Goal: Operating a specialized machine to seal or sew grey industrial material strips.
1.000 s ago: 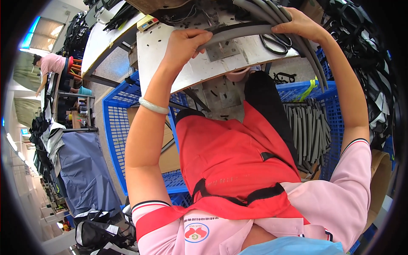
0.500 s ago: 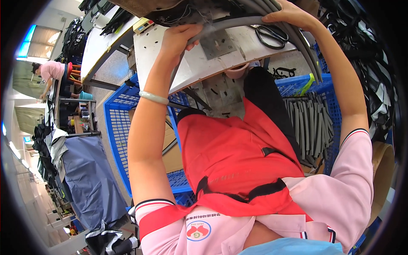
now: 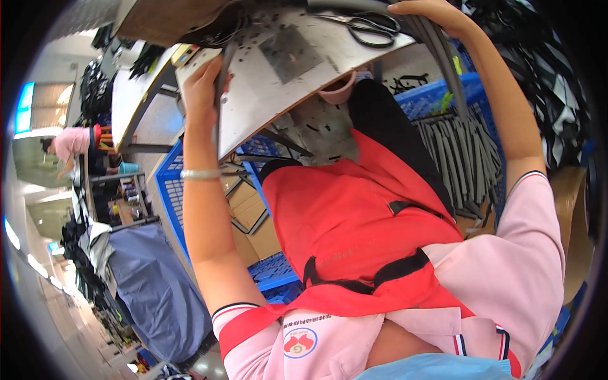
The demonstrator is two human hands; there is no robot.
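Observation:
My left hand (image 3: 201, 88) grips a dark grey strip (image 3: 218, 120) at the left edge of a metal worktable (image 3: 285, 88). The strip runs down past my palm over the table's edge. My right hand (image 3: 437, 11) lies at the top right, fingers curled over the far end of a bundle of dark grey strips (image 3: 465, 145) that drapes over the table's right edge and hangs into a blue crate (image 3: 443, 95). Black-handled scissors (image 3: 372, 28) lie on the table between my hands. I wear a red apron (image 3: 354, 215) and a bracelet on my left wrist.
A pink bowl (image 3: 339, 94) sits under the table. Blue plastic crates (image 3: 168, 196) and cardboard boxes (image 3: 253, 215) stand below it. A grey-blue covered bundle (image 3: 152, 291) lies at the lower left. Another person in pink (image 3: 66, 145) bends over a far table on the left.
My left hand has slid from the tabletop to its left edge, drawing the strip with it. The right hand stays at the strips. The view has tipped downward.

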